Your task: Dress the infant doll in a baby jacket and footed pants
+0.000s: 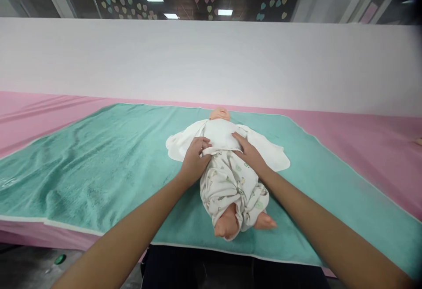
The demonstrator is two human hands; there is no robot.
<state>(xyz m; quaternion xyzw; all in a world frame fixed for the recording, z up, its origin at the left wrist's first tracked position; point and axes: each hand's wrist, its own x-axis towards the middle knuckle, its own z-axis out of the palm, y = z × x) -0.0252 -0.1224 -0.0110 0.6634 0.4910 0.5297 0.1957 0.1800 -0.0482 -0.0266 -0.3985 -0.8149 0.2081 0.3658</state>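
A baby doll lies on its back, its head away from me and its bare feet toward me. It wears a white top with wide sleeves spread out to both sides, and white trousers with a small green print. At the left of the waist, my left hand has its fingers curled and its thumb at the waistband. My right hand is at the waistband's other side, one finger lying on the top and the thumb at the trousers' edge. The fingers' undersides are hidden.
Beneath the doll a green towel with white edging is spread, wrinkled at the left, over a pink cover. Behind rises a white partition, with dark glass bearing heart stickers above. A round green object lies on the floor at lower left.
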